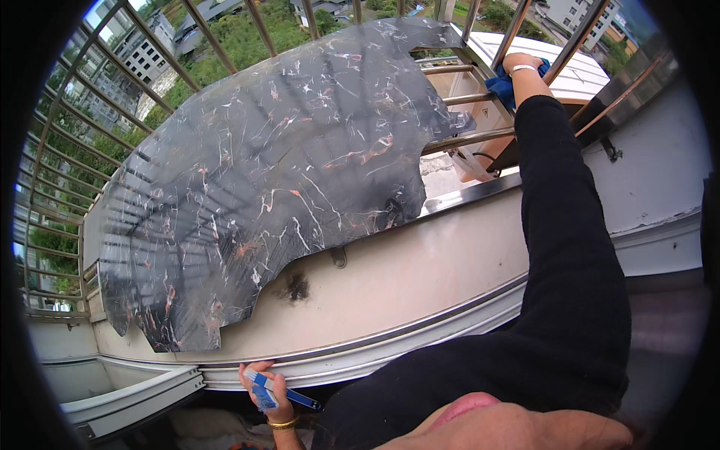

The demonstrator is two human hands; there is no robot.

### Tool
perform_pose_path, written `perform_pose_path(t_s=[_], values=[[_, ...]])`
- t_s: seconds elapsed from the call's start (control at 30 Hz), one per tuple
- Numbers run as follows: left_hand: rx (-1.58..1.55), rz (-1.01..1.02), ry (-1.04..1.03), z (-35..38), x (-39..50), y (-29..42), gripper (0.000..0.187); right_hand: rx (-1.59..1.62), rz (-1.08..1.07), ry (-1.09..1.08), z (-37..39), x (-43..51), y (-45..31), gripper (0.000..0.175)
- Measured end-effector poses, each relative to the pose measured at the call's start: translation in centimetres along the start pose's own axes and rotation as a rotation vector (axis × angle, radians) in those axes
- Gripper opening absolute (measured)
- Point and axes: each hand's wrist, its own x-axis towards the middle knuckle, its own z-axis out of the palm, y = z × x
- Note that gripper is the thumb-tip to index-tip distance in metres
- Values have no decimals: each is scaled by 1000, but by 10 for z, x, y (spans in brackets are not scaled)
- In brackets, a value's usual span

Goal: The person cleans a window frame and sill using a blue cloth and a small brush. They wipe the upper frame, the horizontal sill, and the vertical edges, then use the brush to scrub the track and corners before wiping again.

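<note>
My right hand (520, 62) reaches out to the metal bars at the upper right, closed on a blue cloth (502, 90) that lies against the frame. At the lower left, my left hand (269, 394) holds a blue and white brush (289, 395) with blue bristles beside the white window track (349, 368). Between the two hands, a dark marble-patterned sheet (281, 152) with ragged edges covers much of the ledge and the bars beneath.
Upright metal railing bars (208, 34) curve round the far side, with buildings and greenery beyond. A white ribbed metal cover (534, 50) stands outside at the upper right. The beige sill (394, 275) has a dark stain, and a sliding window frame (135, 394) is at lower left.
</note>
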Motion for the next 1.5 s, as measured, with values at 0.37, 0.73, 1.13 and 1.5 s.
perform_pose_path(t_s=[0.37, 0.73, 1.13, 1.5], values=[[-34, 1, -14, 5, -4, 11, 18, -398, -474, 327, -19, -101, -8, 22], [54, 145, -55, -3, -5, 4, 19, -257, -624, 434, 18, -181, 19, 16], [-33, -138, -127, -12, 21, 26, 10, 807, -312, 718, -75, -51, -90, 53], [213, -55, 159, -14, 52, 52, 15, 420, -485, 105, -27, 25, -255, 41]])
